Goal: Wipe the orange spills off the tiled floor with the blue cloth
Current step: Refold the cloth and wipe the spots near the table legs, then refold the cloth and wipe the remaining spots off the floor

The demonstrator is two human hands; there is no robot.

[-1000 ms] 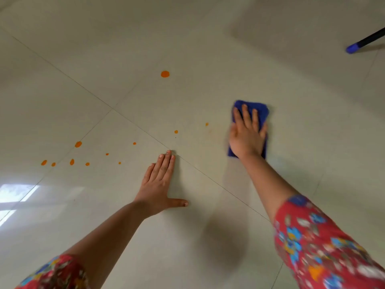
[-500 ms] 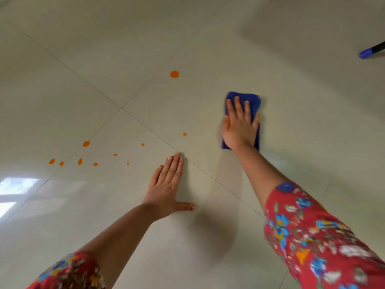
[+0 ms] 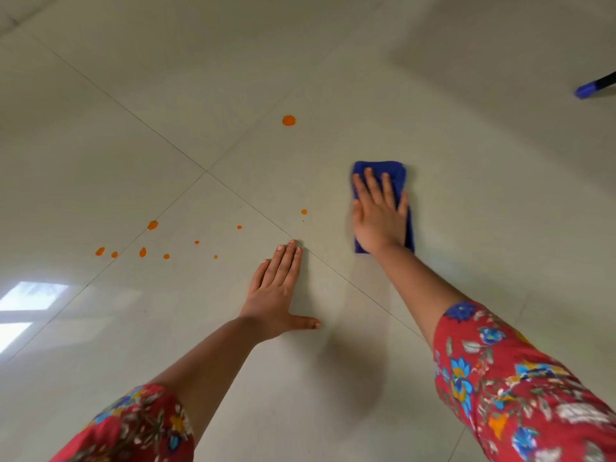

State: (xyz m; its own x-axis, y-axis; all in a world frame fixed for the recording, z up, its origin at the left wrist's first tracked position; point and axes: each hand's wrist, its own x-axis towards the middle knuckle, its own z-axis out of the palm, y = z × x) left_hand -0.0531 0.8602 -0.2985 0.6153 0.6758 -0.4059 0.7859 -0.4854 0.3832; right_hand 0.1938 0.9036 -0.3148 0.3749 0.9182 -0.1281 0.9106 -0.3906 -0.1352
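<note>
pressing blue cloth, right hand fingers spread flat.

A blue-tipped black rod, possibly a mop or broom handle, pokes in at the upper right edge. A bright window reflection glares at the lower left.

The cloth was deep blue, the spills bright orange, the floor pale cream tile, the sleeves red with flowers.
</note>
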